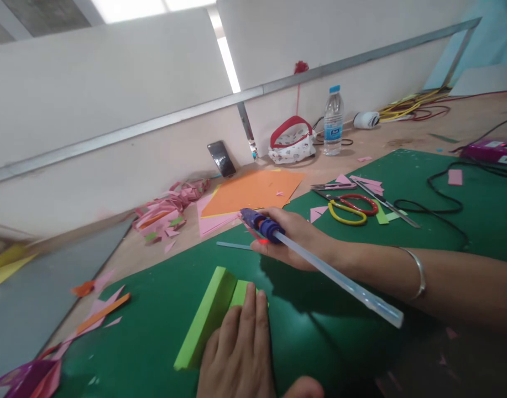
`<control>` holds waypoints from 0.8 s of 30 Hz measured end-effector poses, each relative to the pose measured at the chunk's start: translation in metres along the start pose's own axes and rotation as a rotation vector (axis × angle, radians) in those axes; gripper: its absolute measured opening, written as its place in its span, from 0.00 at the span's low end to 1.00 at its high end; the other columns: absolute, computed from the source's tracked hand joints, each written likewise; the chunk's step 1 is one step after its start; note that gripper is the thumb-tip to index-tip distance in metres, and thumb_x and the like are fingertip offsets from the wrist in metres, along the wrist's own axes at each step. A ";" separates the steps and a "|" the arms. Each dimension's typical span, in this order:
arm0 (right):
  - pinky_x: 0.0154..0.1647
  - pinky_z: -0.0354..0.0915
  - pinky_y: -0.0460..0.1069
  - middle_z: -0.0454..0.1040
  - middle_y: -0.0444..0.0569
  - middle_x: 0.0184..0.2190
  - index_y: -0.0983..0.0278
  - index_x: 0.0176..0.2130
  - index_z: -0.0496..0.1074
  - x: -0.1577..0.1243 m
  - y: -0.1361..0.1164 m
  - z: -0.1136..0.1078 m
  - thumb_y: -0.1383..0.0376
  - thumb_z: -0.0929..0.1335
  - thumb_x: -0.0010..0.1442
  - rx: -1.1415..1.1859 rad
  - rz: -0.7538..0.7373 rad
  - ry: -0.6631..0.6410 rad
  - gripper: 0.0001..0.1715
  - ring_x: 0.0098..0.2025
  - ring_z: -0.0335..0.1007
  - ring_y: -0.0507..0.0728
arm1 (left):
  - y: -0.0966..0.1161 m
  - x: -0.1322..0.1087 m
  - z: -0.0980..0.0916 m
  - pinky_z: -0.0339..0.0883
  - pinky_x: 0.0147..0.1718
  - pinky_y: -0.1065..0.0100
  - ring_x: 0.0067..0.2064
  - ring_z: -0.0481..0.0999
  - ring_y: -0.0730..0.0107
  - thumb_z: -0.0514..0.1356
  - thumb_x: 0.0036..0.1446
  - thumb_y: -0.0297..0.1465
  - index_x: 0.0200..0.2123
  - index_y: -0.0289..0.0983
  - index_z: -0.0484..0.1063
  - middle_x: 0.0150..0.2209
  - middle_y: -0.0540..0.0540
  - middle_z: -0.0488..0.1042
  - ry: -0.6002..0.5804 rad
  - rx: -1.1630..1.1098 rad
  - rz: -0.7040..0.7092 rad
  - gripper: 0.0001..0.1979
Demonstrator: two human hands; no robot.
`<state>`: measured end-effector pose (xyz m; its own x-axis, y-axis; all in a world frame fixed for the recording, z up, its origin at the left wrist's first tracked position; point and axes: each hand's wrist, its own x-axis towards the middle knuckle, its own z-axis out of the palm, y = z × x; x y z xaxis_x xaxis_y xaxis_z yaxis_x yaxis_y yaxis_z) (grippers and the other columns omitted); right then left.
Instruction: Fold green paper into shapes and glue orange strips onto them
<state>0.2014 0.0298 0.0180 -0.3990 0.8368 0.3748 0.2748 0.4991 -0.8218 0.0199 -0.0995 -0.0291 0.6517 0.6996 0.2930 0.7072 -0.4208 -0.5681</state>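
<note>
Your left hand [239,348] lies flat on the lime paper [207,316], lower centre — folded, seemingly not yet glued shut — while your right hand [302,231] grips the glue gun [268,228] mid-frame.

No readable lettering, the bottle label [333,132] too small.

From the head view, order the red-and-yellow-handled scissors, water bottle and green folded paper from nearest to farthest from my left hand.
1. Green folded paper: partly under your left hand.
2. Scissors: ahead, to the right.
3. Water bottle: also right, beyond the scissors.
</note>
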 end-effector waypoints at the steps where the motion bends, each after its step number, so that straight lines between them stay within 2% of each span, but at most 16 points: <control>1: 0.42 0.66 0.53 0.75 0.53 0.39 0.67 0.47 0.66 0.000 0.002 0.001 0.60 0.70 0.53 -0.005 -0.005 0.003 0.23 0.41 0.72 0.60 | 0.000 0.001 0.000 0.72 0.37 0.63 0.46 0.78 0.53 0.47 0.48 0.62 0.57 0.25 0.63 0.59 0.31 0.65 -0.004 -0.005 -0.007 0.49; 3: 0.41 0.66 0.53 0.75 0.52 0.39 0.67 0.47 0.66 0.001 0.006 0.004 0.59 0.70 0.53 -0.009 -0.004 0.001 0.23 0.41 0.72 0.59 | 0.001 0.002 0.000 0.72 0.36 0.63 0.45 0.78 0.54 0.47 0.47 0.62 0.57 0.25 0.63 0.58 0.31 0.65 0.002 -0.016 -0.006 0.50; 5: 0.41 0.67 0.52 0.75 0.51 0.39 0.65 0.48 0.65 0.001 0.008 0.005 0.59 0.70 0.53 -0.007 0.010 0.005 0.24 0.40 0.73 0.59 | 0.004 0.001 0.001 0.72 0.38 0.61 0.48 0.77 0.51 0.47 0.47 0.62 0.57 0.23 0.62 0.58 0.29 0.65 -0.023 -0.025 -0.012 0.51; 9: 0.41 0.66 0.51 0.75 0.48 0.39 0.62 0.46 0.67 -0.001 0.002 0.001 0.63 0.71 0.53 -0.025 0.025 0.002 0.20 0.40 0.72 0.57 | 0.010 0.000 0.007 0.70 0.46 0.55 0.58 0.67 0.40 0.47 0.45 0.63 0.57 0.16 0.58 0.59 0.23 0.62 -0.060 -0.063 -0.022 0.56; 12: 0.42 0.66 0.52 0.75 0.47 0.37 0.61 0.44 0.70 -0.002 -0.005 -0.002 0.64 0.71 0.54 -0.041 0.022 -0.012 0.16 0.42 0.72 0.58 | 0.011 0.000 0.010 0.69 0.48 0.56 0.60 0.62 0.40 0.49 0.45 0.63 0.59 0.16 0.54 0.61 0.22 0.58 -0.053 -0.098 -0.026 0.57; 16: 0.42 0.66 0.51 0.76 0.46 0.37 0.60 0.44 0.70 -0.001 0.000 -0.001 0.64 0.71 0.53 -0.024 0.029 -0.026 0.16 0.42 0.73 0.58 | 0.010 0.001 0.010 0.71 0.47 0.55 0.60 0.62 0.39 0.49 0.46 0.62 0.60 0.16 0.52 0.61 0.21 0.58 -0.061 -0.131 -0.016 0.56; 19: 0.42 0.66 0.51 0.75 0.47 0.39 0.61 0.45 0.68 0.000 0.006 0.002 0.65 0.71 0.52 -0.019 0.025 -0.032 0.20 0.43 0.72 0.58 | 0.014 0.004 0.008 0.71 0.46 0.53 0.60 0.61 0.37 0.50 0.47 0.61 0.60 0.16 0.51 0.61 0.21 0.58 -0.055 -0.172 -0.056 0.55; 22: 0.43 0.65 0.52 0.75 0.50 0.41 0.65 0.47 0.66 0.000 0.006 0.002 0.66 0.70 0.52 -0.043 0.022 -0.048 0.22 0.43 0.72 0.58 | 0.017 0.004 0.002 0.69 0.49 0.50 0.62 0.57 0.36 0.52 0.49 0.58 0.62 0.19 0.49 0.62 0.23 0.56 0.036 -0.239 -0.130 0.52; 24: 0.43 0.65 0.52 0.75 0.51 0.41 0.66 0.46 0.66 -0.001 0.004 0.001 0.67 0.70 0.51 -0.057 0.028 -0.053 0.21 0.42 0.72 0.58 | 0.011 0.000 -0.003 0.67 0.52 0.53 0.62 0.59 0.43 0.53 0.56 0.50 0.64 0.27 0.48 0.62 0.29 0.59 0.169 -0.306 -0.166 0.42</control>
<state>0.2021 0.0308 0.0139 -0.4357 0.8382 0.3280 0.3350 0.4893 -0.8052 0.0290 -0.1059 -0.0329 0.5393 0.6783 0.4991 0.8394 -0.4807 -0.2537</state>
